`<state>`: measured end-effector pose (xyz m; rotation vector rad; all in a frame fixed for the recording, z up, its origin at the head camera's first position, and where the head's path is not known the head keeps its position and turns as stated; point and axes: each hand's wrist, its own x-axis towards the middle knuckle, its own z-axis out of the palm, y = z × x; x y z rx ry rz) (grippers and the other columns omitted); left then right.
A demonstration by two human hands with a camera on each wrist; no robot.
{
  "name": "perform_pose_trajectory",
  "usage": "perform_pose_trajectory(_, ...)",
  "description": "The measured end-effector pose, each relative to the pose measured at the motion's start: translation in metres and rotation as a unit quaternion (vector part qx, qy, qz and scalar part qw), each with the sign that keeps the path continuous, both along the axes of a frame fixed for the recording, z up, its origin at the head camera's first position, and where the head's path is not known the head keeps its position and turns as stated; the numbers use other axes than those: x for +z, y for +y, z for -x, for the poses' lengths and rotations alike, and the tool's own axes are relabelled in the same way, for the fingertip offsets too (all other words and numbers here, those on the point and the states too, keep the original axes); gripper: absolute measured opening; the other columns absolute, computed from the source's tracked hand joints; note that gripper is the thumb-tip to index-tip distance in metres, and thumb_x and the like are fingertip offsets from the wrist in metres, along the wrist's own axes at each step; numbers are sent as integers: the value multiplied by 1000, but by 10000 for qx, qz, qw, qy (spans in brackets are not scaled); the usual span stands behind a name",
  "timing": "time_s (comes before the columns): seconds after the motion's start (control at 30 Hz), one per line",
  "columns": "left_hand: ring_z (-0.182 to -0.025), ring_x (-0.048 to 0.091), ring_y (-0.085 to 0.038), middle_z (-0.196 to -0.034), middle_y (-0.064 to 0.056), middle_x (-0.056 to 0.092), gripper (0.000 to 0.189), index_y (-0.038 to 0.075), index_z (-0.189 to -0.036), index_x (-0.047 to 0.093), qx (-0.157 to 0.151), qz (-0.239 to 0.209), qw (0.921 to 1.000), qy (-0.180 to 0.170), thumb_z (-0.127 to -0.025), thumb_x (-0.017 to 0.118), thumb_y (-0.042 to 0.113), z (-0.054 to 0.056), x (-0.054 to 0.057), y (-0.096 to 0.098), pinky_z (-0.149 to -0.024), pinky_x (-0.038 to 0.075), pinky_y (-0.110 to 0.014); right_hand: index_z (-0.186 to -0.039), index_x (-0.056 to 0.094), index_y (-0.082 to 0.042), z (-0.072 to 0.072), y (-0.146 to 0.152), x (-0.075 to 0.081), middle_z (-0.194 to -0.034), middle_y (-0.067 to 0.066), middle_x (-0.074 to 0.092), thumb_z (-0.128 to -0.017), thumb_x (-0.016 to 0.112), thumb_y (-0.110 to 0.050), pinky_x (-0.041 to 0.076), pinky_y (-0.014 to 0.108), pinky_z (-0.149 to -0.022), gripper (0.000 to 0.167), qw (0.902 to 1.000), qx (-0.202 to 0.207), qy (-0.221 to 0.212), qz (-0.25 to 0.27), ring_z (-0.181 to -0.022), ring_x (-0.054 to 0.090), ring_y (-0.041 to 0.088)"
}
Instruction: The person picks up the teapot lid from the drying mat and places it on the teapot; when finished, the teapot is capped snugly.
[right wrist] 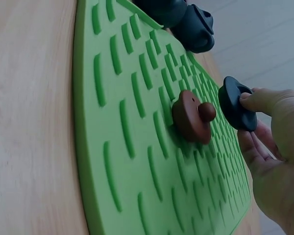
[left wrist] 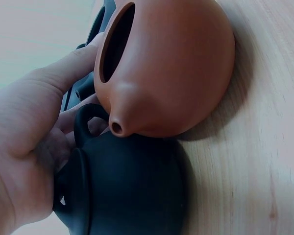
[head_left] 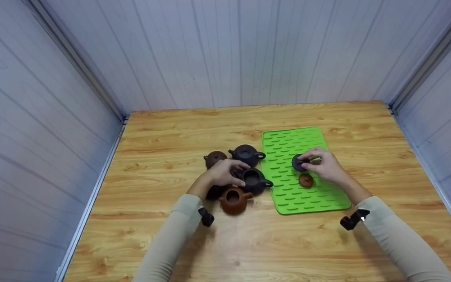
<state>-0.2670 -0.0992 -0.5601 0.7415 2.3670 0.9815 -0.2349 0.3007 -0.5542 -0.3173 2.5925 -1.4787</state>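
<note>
My left hand [head_left: 224, 172] reaches over a cluster of teapots, its thumb and fingers around the spout side of a dark lidless teapot [head_left: 257, 187]. In the left wrist view that pot is mostly hidden behind a reddish-brown lidless teapot [left wrist: 176, 63]. A black lidded teapot [left wrist: 137, 181] stands under my left palm. Over the green mat [head_left: 284, 205], my right hand [head_left: 325, 166] pinches a dark teapot lid [right wrist: 235, 103] by its knob, thumb on one side and fingers on the other. Just nearer me, a reddish-brown lid [right wrist: 188, 117] lies knob up on the mat.
Behind my left hand stand a dark lidded teapot [head_left: 245, 154] and a brown lidded teapot [head_left: 214, 157]. The dark lidless pot's handle reaches the mat's left edge. Pale panel walls [head_left: 217, 55] enclose the wooden table [head_left: 163, 137] at the back and sides.
</note>
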Motion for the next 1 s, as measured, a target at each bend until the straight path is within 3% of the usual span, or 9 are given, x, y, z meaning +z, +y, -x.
perform_pose_trajectory(0.07, -138, 73, -29, -146, -13, 78, 57, 23, -152, 72, -22, -10, 10000, 97, -98, 91, 30, 2, -4, -1, -115, 59, -44, -129, 81, 2, 1, -4, 2, -135, 27, 64, -103, 80, -5, 57, 13, -102, 27, 10000, 63, 20, 28, -131, 62, 41)
perform_pose_trajectory(0.1, -140, 72, -31, -147, -15, 77, 58, 22, -152, 72, 6, 5, 10000, 24, -98, 92, 27, 0, 3, 1, -118, 58, -47, -128, 81, 2, 1, -6, 2, -134, 26, 65, -103, 80, -5, 57, 14, -102, 26, 10000, 79, 34, 32, -130, 62, 38)
perform_pose_trajectory(0.27, -143, 70, -34, -149, -17, 76, 58, 20, -152, 72, 84, 42, 9999, -80, -98, 91, 23, -5, 13, 4, -122, 56, -51, -123, 83, 2, 3, -16, 2, -129, 25, 66, -102, 81, -3, 56, 18, -99, 22, 9996, 216, 199, -46, -121, 61, 27)
perform_pose_trajectory(0.4, -142, 71, -32, -147, -16, 77, 57, 20, -151, 73, 95, 95, 9999, -35, -98, 91, 23, -4, 11, 5, -121, 57, -49, -122, 84, 1, 2, -22, 2, -129, 25, 67, -102, 81, -2, 56, 18, -98, 21, 9991, 340, 239, -47, -122, 63, 29)
perform_pose_trajectory(0.5, -139, 73, -27, -145, -11, 79, 57, 26, -149, 74, 84, 39, 10000, -7, -96, 93, 29, 4, -4, 3, -119, 58, -45, -122, 84, 1, 1, -29, 3, -129, 24, 67, -101, 81, -1, 59, 21, -100, 21, 9987, 432, 264, -22, -125, 64, 33)
perform_pose_trajectory(0.63, -138, 73, -23, -143, -4, 80, 58, 40, -145, 75, 33, -168, 9999, -8, -91, 96, 41, 25, -42, -2, -119, 58, -45, -120, 85, -1, 0, -38, 4, -128, 21, 69, -101, 82, -1, 61, 27, -101, 20, 9980, 544, 307, -62, -123, 65, 28)
perform_pose_trajectory(0.77, -138, 73, -27, -142, -5, 80, 59, 50, -141, 74, -75, -377, 9992, 47, -87, 98, 52, 41, -69, -5, -119, 57, -54, -120, 85, -1, 0, -46, 7, -128, 21, 70, -101, 82, -2, 61, 29, -102, 19, 9974, 666, 290, 5, -121, 64, 22)
perform_pose_trajectory(0.9, -137, 73, -30, -141, -7, 80, 59, 54, -139, 74, -103, -441, 9989, 72, -85, 99, 53, 44, -72, -5, -119, 56, -57, -120, 85, 0, 0, -53, 10, -130, 24, 70, -101, 82, -3, 63, 39, -105, 19, 9958, 841, 343, 123, -124, 65, 27)
perform_pose_trajectory(1.0, -138, 73, -27, -142, -6, 80, 59, 49, -141, 74, -29, -294, 9995, 83, -87, 99, 47, 38, -62, -2, -119, 57, -53, -120, 85, -1, 0, -59, 12, -130, 24, 70, -102, 82, -3, 64, 42, -104, 19, 9948, 922, 403, 159, -123, 65, 27)
